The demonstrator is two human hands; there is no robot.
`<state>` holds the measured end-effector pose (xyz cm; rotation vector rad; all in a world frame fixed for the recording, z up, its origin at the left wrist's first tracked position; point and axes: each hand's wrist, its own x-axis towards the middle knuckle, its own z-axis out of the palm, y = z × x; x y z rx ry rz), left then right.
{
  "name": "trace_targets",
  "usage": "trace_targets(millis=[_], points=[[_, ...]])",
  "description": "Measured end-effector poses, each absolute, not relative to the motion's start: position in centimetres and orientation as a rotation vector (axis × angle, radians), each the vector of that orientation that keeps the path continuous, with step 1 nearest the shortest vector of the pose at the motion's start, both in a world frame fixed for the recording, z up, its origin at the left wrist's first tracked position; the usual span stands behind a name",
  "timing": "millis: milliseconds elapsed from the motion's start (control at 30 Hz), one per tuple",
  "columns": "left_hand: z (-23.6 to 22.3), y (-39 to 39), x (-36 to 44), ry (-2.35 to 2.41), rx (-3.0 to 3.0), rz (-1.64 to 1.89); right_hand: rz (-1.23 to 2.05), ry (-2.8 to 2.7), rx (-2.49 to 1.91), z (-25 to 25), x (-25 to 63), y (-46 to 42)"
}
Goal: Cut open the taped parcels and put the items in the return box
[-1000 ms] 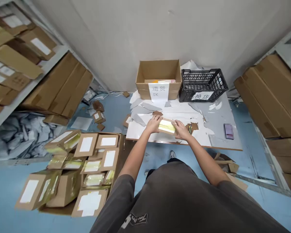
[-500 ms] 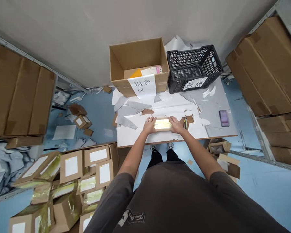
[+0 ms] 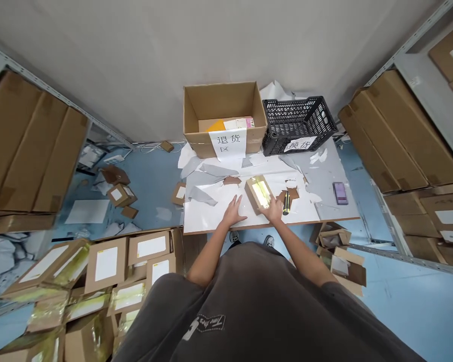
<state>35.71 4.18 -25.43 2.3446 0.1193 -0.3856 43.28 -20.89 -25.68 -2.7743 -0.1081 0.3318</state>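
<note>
A small cardboard parcel (image 3: 259, 193) sealed with yellowish tape lies on the white table (image 3: 211, 218), turned end-on to me. My right hand (image 3: 275, 209) rests on its near end, fingers curled against it. My left hand (image 3: 234, 210) lies flat on the tabletop just left of the parcel, fingers spread and apart from it. A yellow and black utility knife (image 3: 285, 202) lies right beside my right hand, on a scrap of brown card.
At the table's back stand an open cardboard box (image 3: 224, 118) with a paper label and a black plastic crate (image 3: 296, 123). A purple phone (image 3: 340, 191) lies at the right. Torn paper litters the table. Several taped parcels (image 3: 105, 261) pile at lower left. Shelves of big cartons flank both sides.
The parcel has been turned from crosswise to end-on. My left hand has come off it and now lies flat on the table; my right hand stays at its near end.
</note>
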Motion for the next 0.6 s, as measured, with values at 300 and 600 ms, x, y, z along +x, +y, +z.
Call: trace_targets(millis=[300,600], points=[[-27.7,-0.9,36.8,0.029,2.248,-0.467,0.674,-0.619,-2.532,-27.1,42.2,-25.0],[-27.4,-3.0,36.7,0.143,2.112,-0.252,0.674,-0.734,-2.469,-25.8,45.0,-26.5]])
